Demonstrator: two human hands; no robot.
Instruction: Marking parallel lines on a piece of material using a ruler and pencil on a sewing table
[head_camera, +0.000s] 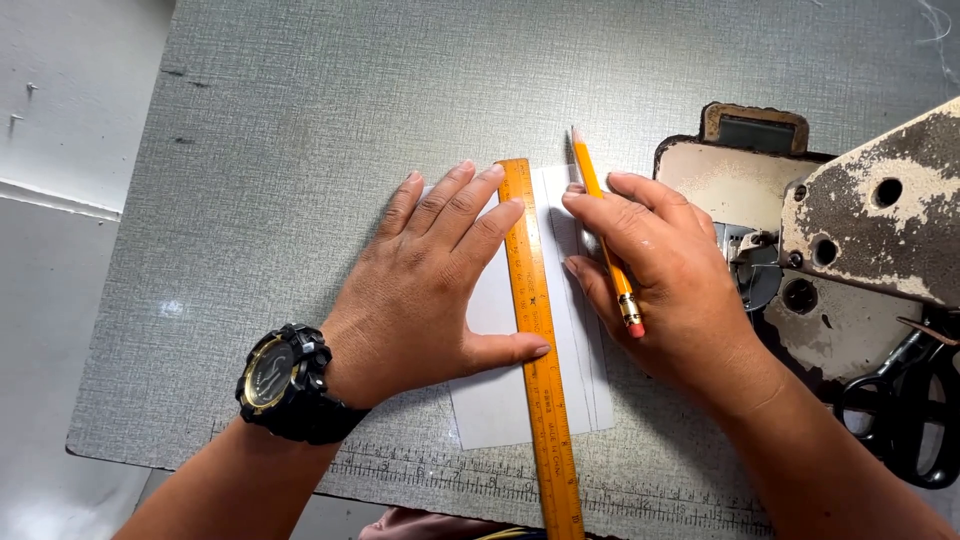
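My left hand (430, 280) lies flat, fingers spread, pressing an orange wooden ruler (540, 380) and a white sheet of paper (500, 405) onto the grey table. A black watch sits on that wrist. My right hand (660, 275) holds a yellow pencil (605, 235) with a pink eraser; its tip points away from me, close to the ruler's far end. The ruler runs from the near table edge towards the far side. Thin pencil lines run along the paper to the right of the ruler.
A worn cream sewing machine (870, 215) stands at the right, its bed (710, 180) beside my right hand. Black-handled scissors (915, 410) lie at the right edge. The grey textured table (300, 130) has a printed measuring scale (440, 472) along its near edge.
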